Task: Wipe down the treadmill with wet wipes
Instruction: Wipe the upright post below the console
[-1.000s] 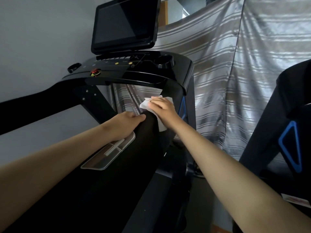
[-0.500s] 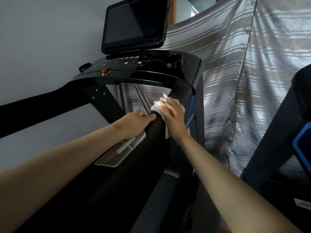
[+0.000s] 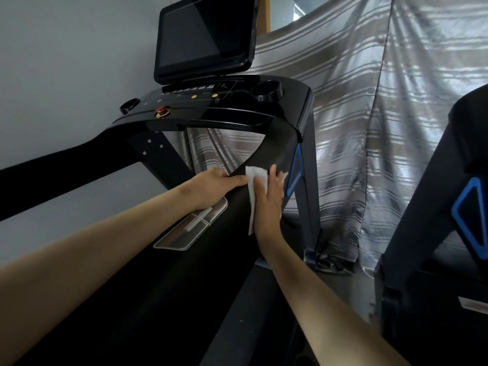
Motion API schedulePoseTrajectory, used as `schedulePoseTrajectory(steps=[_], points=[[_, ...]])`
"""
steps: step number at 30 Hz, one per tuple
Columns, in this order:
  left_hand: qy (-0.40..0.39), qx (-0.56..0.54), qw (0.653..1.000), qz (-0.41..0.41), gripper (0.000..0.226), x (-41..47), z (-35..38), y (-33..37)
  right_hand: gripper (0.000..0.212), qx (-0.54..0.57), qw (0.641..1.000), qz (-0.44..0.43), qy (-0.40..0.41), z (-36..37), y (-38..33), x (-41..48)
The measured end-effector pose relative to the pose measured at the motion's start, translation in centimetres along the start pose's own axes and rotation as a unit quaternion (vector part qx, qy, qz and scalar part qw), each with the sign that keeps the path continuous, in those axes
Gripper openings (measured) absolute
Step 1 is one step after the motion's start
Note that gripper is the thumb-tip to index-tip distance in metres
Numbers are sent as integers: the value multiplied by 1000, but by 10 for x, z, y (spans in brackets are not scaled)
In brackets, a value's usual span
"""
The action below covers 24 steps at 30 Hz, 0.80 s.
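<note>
1. Your right hand point(image 3: 269, 204) lies flat, fingers straight and together and pointing to 12 o'clock. It presses the wipe point(image 3: 254, 180) onto the right rail point(image 3: 277, 149). Nothing is pinched; palm pressure alone holds the wipe, which suits a sliding stroke.
2. The wipe drapes over the rail top. Its free edge shows at 9–11 o'clock of your right hand; the rest is hidden under the palm.
3. Your left hand point(image 3: 214, 188) sits at 9 o'clock of the wipe, just beside it. It's curled over the rail's inner edge, thumb toward the wipe, and is likely bracing you as you lean in.
4. Both forearms reach forward, nearly straight, with the right wrist in line with the rail.
5. The sensor plate point(image 3: 190, 231) is at 7 o'clock of your left hand and the console point(image 3: 237, 107) at 12 o'clock. I can't tell whether either is wiped.
</note>
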<state>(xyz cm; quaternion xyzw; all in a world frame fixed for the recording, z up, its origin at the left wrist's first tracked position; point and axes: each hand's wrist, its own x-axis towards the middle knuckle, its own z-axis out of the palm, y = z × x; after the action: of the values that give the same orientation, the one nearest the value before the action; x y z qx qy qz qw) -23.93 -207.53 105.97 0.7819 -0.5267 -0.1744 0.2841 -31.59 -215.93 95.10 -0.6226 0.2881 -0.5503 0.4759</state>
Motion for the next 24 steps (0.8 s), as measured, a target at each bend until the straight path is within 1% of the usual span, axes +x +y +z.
schedulePoseTrajectory(steps=[3,5,6,8,10,13,15,17,20,24], points=[[-3,0,1000,3,42,-1,-1,1,69,6,1000,-6,6,2,4,-13],[1,-17,1000,9,38,0,1,-2,65,16,1000,-5,18,2,4,-14],[6,-22,1000,15,34,1,1,-3,61,20,1000,3,23,1,4,-11],[13,-9,1000,15,34,0,1,-2,54,25,999,33,18,-2,1,-7],[4,21,1000,11,36,-3,0,1,53,30,998,61,15,-3,-3,-6],[-3,58,998,30,31,-6,-3,4,57,24,994,102,19,1,-12,-9],[-5,67,997,42,33,-7,-2,4,59,24,994,103,14,4,-14,-14],[5,45,998,34,31,-3,0,0,59,41,994,99,12,3,-13,-17],[32,5,999,19,51,4,2,-5,56,75,994,79,11,0,-10,-24],[34,6,999,23,52,7,3,-6,55,91,993,49,50,-7,-6,-38]])
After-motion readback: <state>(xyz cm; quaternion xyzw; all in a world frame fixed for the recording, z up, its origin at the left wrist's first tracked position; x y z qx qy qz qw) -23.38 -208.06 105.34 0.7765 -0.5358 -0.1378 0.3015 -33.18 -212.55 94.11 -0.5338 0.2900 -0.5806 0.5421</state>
